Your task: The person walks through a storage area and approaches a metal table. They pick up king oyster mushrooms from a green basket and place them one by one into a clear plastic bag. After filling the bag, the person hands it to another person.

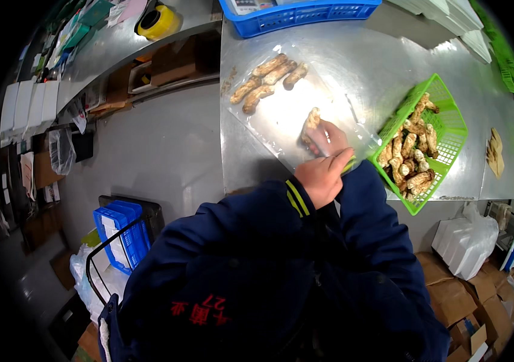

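A clear plastic bag (279, 122) lies on the steel table, with several brown-and-white mushrooms (266, 79) at its far end. My right hand (329, 138) is inside the bag, seen through the film, and holds one mushroom (311, 122) by its lower part. Beside that wrist, my left hand (320, 178) grips the edge of the bag, its fingers closed over the film. To the right stands a green plastic basket (453, 154) that holds several more mushrooms (410, 154). The fingertips of the hand in the bag are partly hidden.
A blue plastic crate (302, 20) stands at the table's far edge. White foam trays (442, 18) are stacked at the far right. Gloves (495, 154) lie right of the green basket. A yellow tape roll (159, 22) sits on the left counter.
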`<action>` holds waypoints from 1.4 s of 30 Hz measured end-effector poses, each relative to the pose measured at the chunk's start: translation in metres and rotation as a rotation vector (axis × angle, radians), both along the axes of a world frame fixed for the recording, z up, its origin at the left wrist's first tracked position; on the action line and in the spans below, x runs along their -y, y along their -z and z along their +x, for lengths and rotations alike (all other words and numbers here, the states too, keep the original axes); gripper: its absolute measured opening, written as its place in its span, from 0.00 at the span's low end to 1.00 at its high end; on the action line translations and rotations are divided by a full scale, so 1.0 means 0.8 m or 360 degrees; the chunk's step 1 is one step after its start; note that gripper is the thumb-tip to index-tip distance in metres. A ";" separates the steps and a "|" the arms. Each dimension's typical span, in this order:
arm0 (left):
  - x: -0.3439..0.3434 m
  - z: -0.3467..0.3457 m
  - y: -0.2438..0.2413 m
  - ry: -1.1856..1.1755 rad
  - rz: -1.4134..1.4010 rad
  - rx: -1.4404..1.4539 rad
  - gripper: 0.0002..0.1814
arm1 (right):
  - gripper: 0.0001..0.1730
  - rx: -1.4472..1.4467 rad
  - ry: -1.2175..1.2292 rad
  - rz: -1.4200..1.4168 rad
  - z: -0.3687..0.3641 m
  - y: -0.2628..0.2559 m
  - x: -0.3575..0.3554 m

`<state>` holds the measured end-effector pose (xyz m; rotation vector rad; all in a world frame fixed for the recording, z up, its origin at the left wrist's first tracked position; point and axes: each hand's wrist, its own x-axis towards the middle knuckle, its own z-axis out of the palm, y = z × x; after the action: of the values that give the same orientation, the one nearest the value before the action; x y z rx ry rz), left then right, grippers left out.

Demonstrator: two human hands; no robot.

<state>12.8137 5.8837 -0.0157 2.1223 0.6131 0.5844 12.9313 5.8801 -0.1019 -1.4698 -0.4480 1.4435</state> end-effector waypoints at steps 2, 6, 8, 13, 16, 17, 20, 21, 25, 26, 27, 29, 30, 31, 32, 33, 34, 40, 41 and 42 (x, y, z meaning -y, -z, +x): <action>-0.004 0.003 0.000 -0.0030 0.0055 0.0075 0.29 | 0.25 0.0033 -0.0018 -0.0089 -0.016 0.012 -0.038; -0.008 -0.007 0.005 -0.0049 0.0083 0.0029 0.29 | 0.31 -0.0247 -0.0100 -0.0036 -0.043 0.028 -0.069; -0.007 -0.008 0.012 -0.0065 0.0045 0.0059 0.28 | 0.34 -0.0356 -0.0085 0.0075 -0.050 0.033 -0.073; -0.006 -0.001 0.013 0.0029 -0.0058 0.0009 0.28 | 0.36 -0.0751 -0.0215 0.0200 -0.053 0.045 -0.086; -0.008 0.012 0.002 0.0089 -0.0311 -0.0186 0.26 | 0.36 -0.0914 -0.0211 0.0358 -0.037 0.066 -0.074; -0.007 0.019 -0.004 0.0101 -0.0332 -0.0204 0.26 | 0.36 -0.0950 -0.0195 0.0459 -0.028 0.083 -0.059; 0.007 0.010 0.019 -0.0045 -0.0143 -0.0108 0.26 | 0.26 -0.0490 -0.0026 0.0484 -0.018 0.087 0.027; 0.006 0.012 0.022 -0.0084 -0.0114 -0.0091 0.26 | 0.23 0.0014 -0.0067 0.0627 -0.009 0.077 0.066; 0.013 0.005 0.015 -0.0130 0.0015 -0.0208 0.28 | 0.12 -0.0140 -0.0576 -0.0231 0.097 -0.140 0.151; 0.014 0.010 0.015 -0.0113 0.0031 -0.0210 0.28 | 0.11 0.0237 -0.0455 -0.0146 0.126 -0.148 0.167; 0.013 0.016 0.014 -0.0090 0.0042 -0.0215 0.28 | 0.11 0.0702 -0.0131 -0.0030 0.151 -0.129 0.181; 0.014 0.031 0.034 0.0021 0.0022 -0.0234 0.28 | 0.10 0.1925 0.0078 -0.0117 0.215 -0.087 0.172; 0.012 0.033 0.036 0.0039 0.0038 -0.0228 0.29 | 0.11 0.2144 -0.0018 -0.0247 0.243 -0.062 0.156; 0.012 0.021 0.016 -0.0022 0.0114 -0.0245 0.29 | 0.12 0.2349 -0.0130 -0.0270 0.260 -0.054 0.125; 0.010 0.018 0.008 -0.0040 0.0115 -0.0160 0.30 | 0.16 0.2487 -0.0307 -0.0207 0.281 -0.034 0.103; 0.009 0.022 0.006 -0.0022 0.0180 -0.0172 0.30 | 0.20 0.2598 -0.0460 -0.0157 0.298 -0.013 0.097; 0.005 0.021 0.004 -0.0012 0.0159 -0.0206 0.30 | 0.21 0.2525 -0.0521 -0.0198 0.298 -0.003 0.093; 0.006 0.016 0.006 -0.0191 0.0169 -0.0115 0.31 | 0.16 0.1490 0.0068 0.0427 0.209 -0.092 0.107; 0.008 0.012 0.007 -0.0196 0.0118 -0.0096 0.31 | 0.14 0.0891 0.0170 0.0370 0.174 -0.109 0.121; 0.007 0.012 0.005 -0.0172 0.0077 -0.0141 0.31 | 0.15 0.0780 -0.0040 0.0257 0.139 -0.115 0.139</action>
<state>12.8233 5.8778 -0.0198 2.1795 0.7737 0.5719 13.0428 5.7691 -0.0099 -1.6846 -0.8646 1.0278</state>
